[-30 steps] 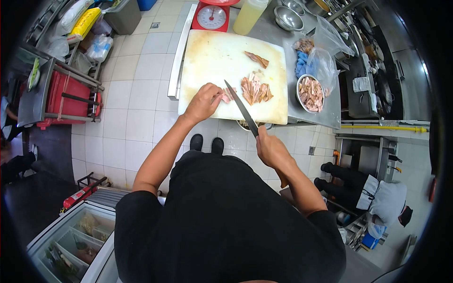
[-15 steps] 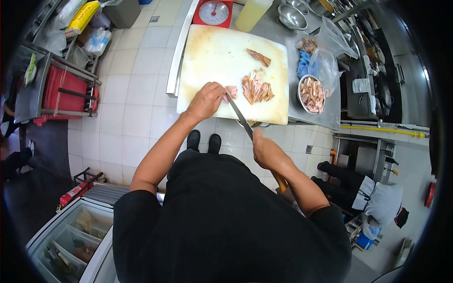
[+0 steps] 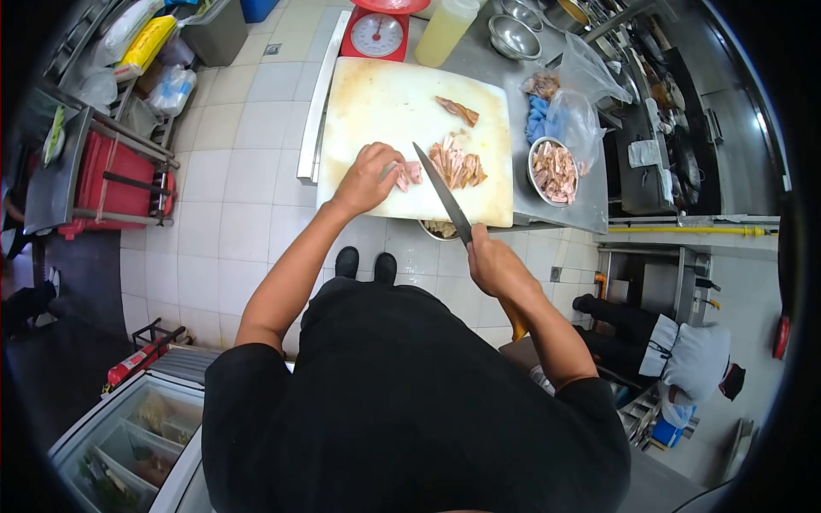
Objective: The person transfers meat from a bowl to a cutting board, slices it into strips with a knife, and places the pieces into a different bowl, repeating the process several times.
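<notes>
A white cutting board (image 3: 368,103) lies on the metal counter. My left hand (image 3: 368,178) is at its front left, fingers curled against a small piece of pink meat (image 3: 409,175). My right hand (image 3: 500,267) is wrapped round the handle of a long knife (image 3: 445,198), whose blade lies over the board's front part, apart from the meat. Right of the blade is a pile of sliced meat (image 3: 457,161), and behind it a single browned piece (image 3: 457,111). A metal bowl (image 3: 534,179) of cut meat stands right of the board.
Behind the board are a red scale (image 3: 349,43), a bottle of yellow liquid (image 3: 446,34) and a steel bowl (image 3: 515,38). Plastic bags and a blue cloth (image 3: 537,118) lie at the right. Another person (image 3: 694,359) bends at the far right. A freezer (image 3: 184,466) stands lower left.
The knife has moved right, away from the small piece by my left hand. More of that piece shows now. The view has shifted slightly.
</notes>
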